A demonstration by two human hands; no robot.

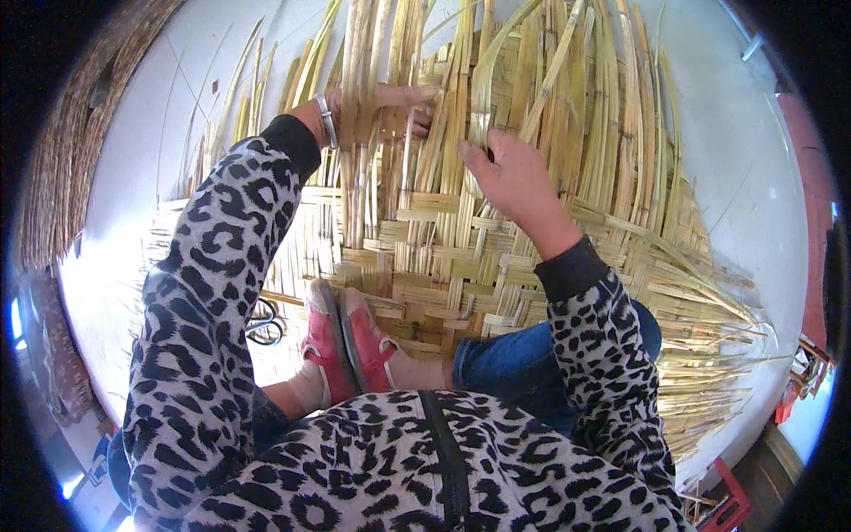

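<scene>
A half-woven mat (443, 257) of flat yellow bamboo strips lies on the pale floor in front of me. My left hand (401, 105) lies partly under several upright loose strips (372, 53) and presses on the weave. My right hand (514, 173) pinches one bent strip (486, 89) at the mat's upper edge. Both arms wear leopard-print sleeves. My feet in red shoes (350, 341) rest on the mat's near edge.
Scissors (264, 321) lie on the mat left of my shoes. Loose strip ends fan out at the right (709, 355). A rolled woven mat (80, 133) lies along the far left. Red objects (731, 505) stand at the lower right.
</scene>
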